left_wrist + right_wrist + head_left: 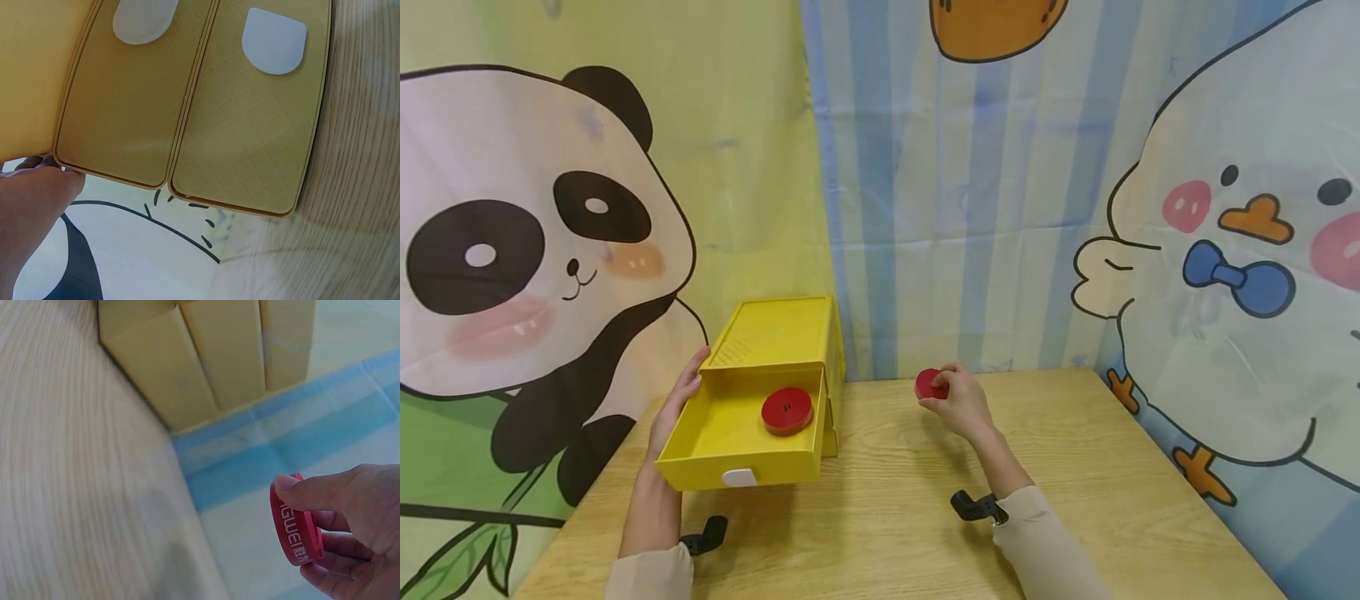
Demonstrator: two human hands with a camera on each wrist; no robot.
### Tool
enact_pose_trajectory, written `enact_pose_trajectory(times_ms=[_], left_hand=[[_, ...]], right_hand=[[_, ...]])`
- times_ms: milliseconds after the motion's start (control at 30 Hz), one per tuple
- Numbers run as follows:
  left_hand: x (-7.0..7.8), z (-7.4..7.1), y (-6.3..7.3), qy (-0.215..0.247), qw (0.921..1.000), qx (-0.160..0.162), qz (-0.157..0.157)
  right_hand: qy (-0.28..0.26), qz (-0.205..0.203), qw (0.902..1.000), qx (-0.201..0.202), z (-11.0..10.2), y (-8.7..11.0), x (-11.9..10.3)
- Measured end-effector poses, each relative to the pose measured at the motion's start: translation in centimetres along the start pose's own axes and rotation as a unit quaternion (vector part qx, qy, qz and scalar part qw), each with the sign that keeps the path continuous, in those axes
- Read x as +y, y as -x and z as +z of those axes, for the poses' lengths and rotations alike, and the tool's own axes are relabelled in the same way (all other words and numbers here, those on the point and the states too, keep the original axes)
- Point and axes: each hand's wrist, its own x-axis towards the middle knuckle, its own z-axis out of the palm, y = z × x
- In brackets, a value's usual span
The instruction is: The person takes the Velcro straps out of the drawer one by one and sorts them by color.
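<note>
A small yellow drawer cabinet [775, 329] stands on the table with its top drawer [718, 425] pulled out. Inside that drawer, toward the right wall, lies a red roll of tape [787, 411]. My left hand [673, 408] rests along the left side of the cabinet, fingers reaching up its edge. In the left wrist view its fingertips touch the yellow side, partly hidden behind it. Right of the cabinet, my right hand [961, 404] pinches a second red roll [294, 525] between thumb and fingers, above the table; white lettering shows on its rim.
Below the open drawer, two drawer fronts with white tabs [275, 40] are flush in the cabinet. The wooden table [895, 500] runs up to a striped curtain [910, 208] behind. Printed panda and chick panels border the left and right sides.
</note>
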Motion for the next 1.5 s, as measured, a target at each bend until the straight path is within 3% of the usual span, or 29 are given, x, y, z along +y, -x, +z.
enact_pose_trajectory(times_ms=[600,900,1500], left_hand=[[-0.3,-0.3,-0.1,0.005,1.0000,-0.006,0.003],[-0.2,-0.4,-0.3,0.030,0.9991,-0.026,0.015],[0.0,0.1,0.0,0.018,0.9998,0.000,-0.001]], right_hand=[[0.021,0.059,0.9980,-0.010,0.0,-0.3,4.2],[-0.010,0.115,0.9933,-0.011,0.0,-0.1,6.0],[0.048,0.125,0.9905,-0.032,0.8,0.1,7.5]])
